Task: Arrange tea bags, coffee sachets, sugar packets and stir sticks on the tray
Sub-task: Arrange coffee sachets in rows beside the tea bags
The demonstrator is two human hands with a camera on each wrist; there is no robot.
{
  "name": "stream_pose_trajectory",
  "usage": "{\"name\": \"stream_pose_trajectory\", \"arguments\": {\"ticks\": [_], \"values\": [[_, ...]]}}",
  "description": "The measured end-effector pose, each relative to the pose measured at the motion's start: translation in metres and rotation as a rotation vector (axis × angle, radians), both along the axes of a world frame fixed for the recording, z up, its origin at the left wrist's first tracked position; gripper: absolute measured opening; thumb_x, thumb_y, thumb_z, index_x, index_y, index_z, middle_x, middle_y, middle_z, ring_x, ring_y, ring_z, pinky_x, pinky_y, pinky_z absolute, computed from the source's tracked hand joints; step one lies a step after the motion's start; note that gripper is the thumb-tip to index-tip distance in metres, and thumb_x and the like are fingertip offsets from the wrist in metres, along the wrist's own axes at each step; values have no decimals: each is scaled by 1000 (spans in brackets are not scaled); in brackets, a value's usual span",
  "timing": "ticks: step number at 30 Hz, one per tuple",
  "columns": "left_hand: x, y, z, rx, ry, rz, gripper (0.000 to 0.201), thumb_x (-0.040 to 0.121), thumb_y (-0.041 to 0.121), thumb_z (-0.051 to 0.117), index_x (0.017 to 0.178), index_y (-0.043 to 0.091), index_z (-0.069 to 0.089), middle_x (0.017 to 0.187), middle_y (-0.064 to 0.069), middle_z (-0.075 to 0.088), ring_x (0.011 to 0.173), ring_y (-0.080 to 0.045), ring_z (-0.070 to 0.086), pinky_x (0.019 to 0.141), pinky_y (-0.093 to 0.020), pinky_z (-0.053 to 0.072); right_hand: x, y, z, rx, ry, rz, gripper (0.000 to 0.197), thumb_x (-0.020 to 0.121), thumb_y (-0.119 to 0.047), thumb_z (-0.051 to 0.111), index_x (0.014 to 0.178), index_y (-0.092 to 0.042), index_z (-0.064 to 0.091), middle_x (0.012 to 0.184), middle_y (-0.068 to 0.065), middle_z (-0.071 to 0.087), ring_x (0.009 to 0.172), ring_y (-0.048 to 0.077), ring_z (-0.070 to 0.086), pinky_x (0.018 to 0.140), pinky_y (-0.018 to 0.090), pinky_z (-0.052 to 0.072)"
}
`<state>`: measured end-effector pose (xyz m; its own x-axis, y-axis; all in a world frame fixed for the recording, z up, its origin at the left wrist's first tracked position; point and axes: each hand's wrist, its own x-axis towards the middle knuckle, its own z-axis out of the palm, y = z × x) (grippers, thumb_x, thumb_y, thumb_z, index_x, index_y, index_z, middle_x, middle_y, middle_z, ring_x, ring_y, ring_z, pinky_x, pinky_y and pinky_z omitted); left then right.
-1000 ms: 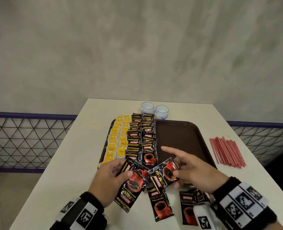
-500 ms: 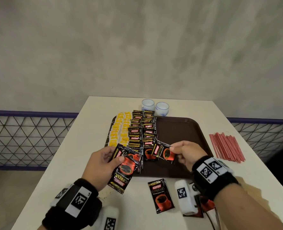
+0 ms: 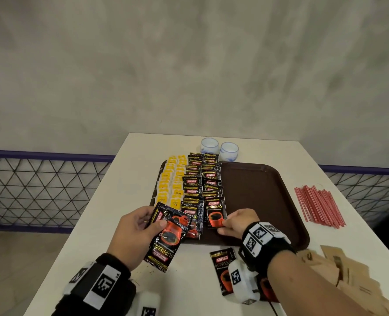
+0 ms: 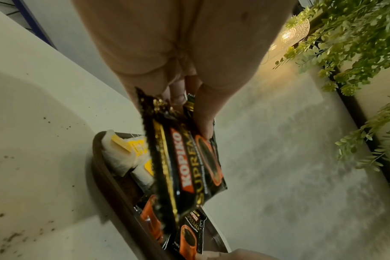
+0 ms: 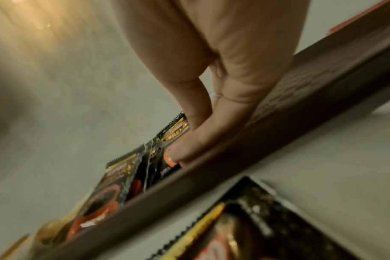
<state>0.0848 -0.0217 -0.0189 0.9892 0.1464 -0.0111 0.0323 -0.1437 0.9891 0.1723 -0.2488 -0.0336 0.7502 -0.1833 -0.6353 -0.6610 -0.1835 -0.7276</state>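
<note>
The white rectangular table (image 3: 102,215) carries everything, and at its centre lies the dark brown plastic tray (image 3: 262,197), whose right half is bare. Along the tray's nine o'clock side run two columns of yellow-tagged white tea bags (image 3: 172,183), and just beside them, toward the middle, two overlapping columns of black-and-red coffee sachets (image 3: 201,179). Off the tray at three o'clock lies a loose bundle of thin red stir sticks (image 3: 319,205); at five o'clock, by the table edge, a heap of brown paper packets (image 3: 339,270), probably the sugar. Two small white-and-blue cups (image 3: 219,148) stand just beyond the tray at twelve o'clock. The left hand (image 3: 135,233) hovers at seven o'clock, fingers and thumb curled round a small fan of coffee sachets held as stock (image 3: 166,238). The right hand (image 3: 239,222) pinches the lower right corner of a single sachet (image 3: 215,215) with thumb and fingertips, setting it flat at the near end of the right column; the right wrist view shows the thumb pressing it down just inside the tray's near rim. One spare sachet (image 3: 222,267) lies on the table at six o'clock. The coffee step looks nearly done. Next, I judge, the right hand must let go, take another sachet from the left, then move on to sugar and sticks.
</note>
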Motion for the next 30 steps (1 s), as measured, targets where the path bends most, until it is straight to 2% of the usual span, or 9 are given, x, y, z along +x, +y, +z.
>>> {"name": "stream_pose_trajectory", "arguments": {"ticks": [2,3,5,7,14,19,23,26,30], "values": [[-1,3,-2,-8,-4,2,13,81,-1,67,90,9,67,86,-2,74,78,-14,70,74,-27,54,-5,1,-5,-348,-79,279,46,96,-48,43,123,-14,58,122,3,59,118,18,53,106,32,40],[-1,4,-4,-12,-2,5,13,81,-1,67,91,8,67,86,-3,74,79,-15,70,75,-29,54,-5,4,-3,-277,-68,233,43,95,-46,47,121,-13,59,118,4,62,113,18,58,103,33,44],[-2,5,-5,-9,6,7,13,81,0,67,91,8,67,86,-5,74,80,-17,70,76,-31,54,-1,10,0,-203,-91,76,25,90,-25,63,106,-6,62,97,12,70,80,22,69,77,35,58],[-1,4,-6,-4,12,5,13,81,0,67,90,9,67,86,-4,74,80,-16,70,76,-30,54,1,13,-3,-354,-70,90,17,82,-15,72,92,-4,64,85,15,72,59,21,65,58,31,58],[2,-9,-7,1,67,-44,14,82,5,67,93,13,66,87,-1,74,83,-18,71,75,-35,57,5,11,-4,-459,-184,210,24,77,-20,76,65,-15,57,87,13,73,82,26,71,77,40,60],[3,-20,-8,11,86,-81,16,82,4,67,95,14,67,90,-2,74,86,-17,70,82,-40,56,-7,2,8,-427,-247,361,19,80,-33,73,90,-20,62,104,6,68,94,23,67,85,41,57],[5,-26,-7,45,78,-119,19,82,5,67,96,18,68,93,2,74,90,-13,69,87,-39,54,-26,-2,24,-417,-333,490,57,85,-36,68,135,-20,46,121,2,59,108,18,58,93,33,50],[6,-30,-6,27,80,-135,22,81,2,67,98,16,68,95,1,74,92,-14,69,89,-40,54,-38,-6,30,-312,-447,519,55,88,-35,64,138,-24,44,119,-5,61,109,16,58,97,34,48],[8,-38,-4,-6,83,-154,24,80,0,68,98,15,69,96,-3,74,91,-18,69,88,-43,54,-49,-6,32,-130,-559,590,32,88,-23,65,119,-29,63,100,-8,69,95,7,65,88,31,54]]}}
